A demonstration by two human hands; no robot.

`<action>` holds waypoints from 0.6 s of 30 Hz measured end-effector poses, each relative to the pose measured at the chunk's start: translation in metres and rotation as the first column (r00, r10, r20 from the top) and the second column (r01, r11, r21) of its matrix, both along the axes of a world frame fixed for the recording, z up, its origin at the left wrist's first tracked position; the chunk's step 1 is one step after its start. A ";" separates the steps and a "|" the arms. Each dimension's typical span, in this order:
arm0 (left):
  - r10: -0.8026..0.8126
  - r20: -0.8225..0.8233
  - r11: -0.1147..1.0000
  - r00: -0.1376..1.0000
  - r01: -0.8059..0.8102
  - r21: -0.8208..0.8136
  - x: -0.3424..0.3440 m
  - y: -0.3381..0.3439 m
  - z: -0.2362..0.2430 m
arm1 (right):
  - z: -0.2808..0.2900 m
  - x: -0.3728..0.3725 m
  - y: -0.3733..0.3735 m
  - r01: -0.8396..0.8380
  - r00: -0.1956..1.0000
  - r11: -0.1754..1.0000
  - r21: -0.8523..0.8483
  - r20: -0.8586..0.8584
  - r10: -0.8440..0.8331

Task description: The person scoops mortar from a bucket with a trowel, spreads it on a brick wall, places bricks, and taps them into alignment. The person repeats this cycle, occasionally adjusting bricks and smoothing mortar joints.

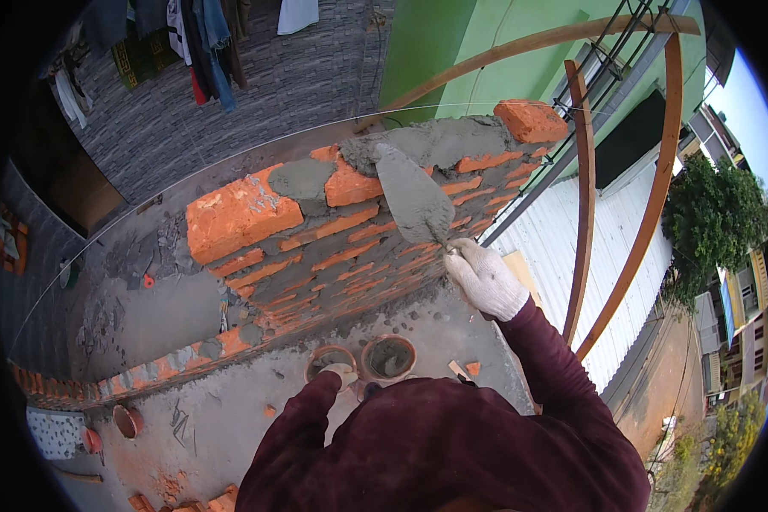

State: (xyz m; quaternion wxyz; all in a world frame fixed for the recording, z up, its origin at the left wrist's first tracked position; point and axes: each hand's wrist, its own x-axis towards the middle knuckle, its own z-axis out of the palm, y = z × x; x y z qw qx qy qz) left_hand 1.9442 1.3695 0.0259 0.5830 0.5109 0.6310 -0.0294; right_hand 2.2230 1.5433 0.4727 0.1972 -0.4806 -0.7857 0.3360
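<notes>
My right hand point(486, 280), in a white knitted glove, is closed around the handle of a trowel point(416, 200). The mortar-smeared blade lies against the upper face of a red brick wall point(341, 247), its tip at the top edge. Wet grey mortar point(448, 141) covers the wall's top between a brick point(531, 121) at the right end and another brick point(239, 213) at the left. Low down, my gloved left hand point(343, 373) hangs by a bucket point(314, 355); its fingers are too small and hidden to read. Beside it stands a second bucket point(413, 362) holding mortar.
A thin string point(358, 118) runs along the wall's far side. Wooden poles point(582, 196) and steel rods point(627, 51) rise at the right, beyond which is a drop to a street. Brick pieces point(473, 369) and another bucket point(128, 421) lie on the floor.
</notes>
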 end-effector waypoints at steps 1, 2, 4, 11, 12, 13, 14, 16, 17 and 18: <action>-0.019 0.017 1.000 1.000 0.019 0.012 -0.001 -0.004 -0.019 | 0.004 -0.004 0.001 -0.030 0.999 0.998 0.056 0.039 0.027; -0.159 0.006 0.985 0.987 0.158 0.075 0.000 -0.004 -0.028 | 0.004 -0.007 0.003 -0.054 0.996 0.993 0.106 0.080 0.046; -0.425 -0.135 0.897 0.895 0.437 0.073 0.007 -0.014 -0.054 | 0.015 -0.020 0.012 -0.055 0.981 0.994 0.098 0.192 0.035; -0.534 0.005 0.845 0.845 0.533 0.051 -0.002 -0.009 -0.060 | 0.014 0.037 0.051 0.058 0.945 0.984 0.170 0.309 -0.109; -0.530 -0.060 0.846 0.846 0.532 0.034 -0.004 -0.009 -0.060 | 0.012 0.042 0.052 0.075 0.953 0.986 0.146 0.281 -0.114; -0.529 -0.126 0.845 0.839 0.535 0.016 -0.007 -0.007 -0.048 | 0.010 0.046 0.049 0.090 0.956 0.987 0.130 0.266 -0.122; -0.527 -0.190 0.844 0.829 0.536 -0.002 -0.008 -0.008 -0.041 | 0.007 0.051 0.045 0.104 0.959 0.988 0.114 0.252 -0.131; -0.463 -0.141 0.875 0.875 0.476 0.089 -0.029 -0.013 -0.088 | 0.006 0.059 0.031 0.174 0.952 0.983 0.062 0.243 -0.184; -0.408 -0.118 0.896 0.905 0.422 0.136 -0.037 -0.017 -0.105 | 0.003 0.056 0.022 0.185 0.950 0.980 0.080 0.242 -0.199; -0.365 -0.115 0.917 0.924 0.378 0.126 -0.035 -0.018 -0.105 | -0.002 0.056 0.012 0.207 0.943 0.974 0.095 0.246 -0.224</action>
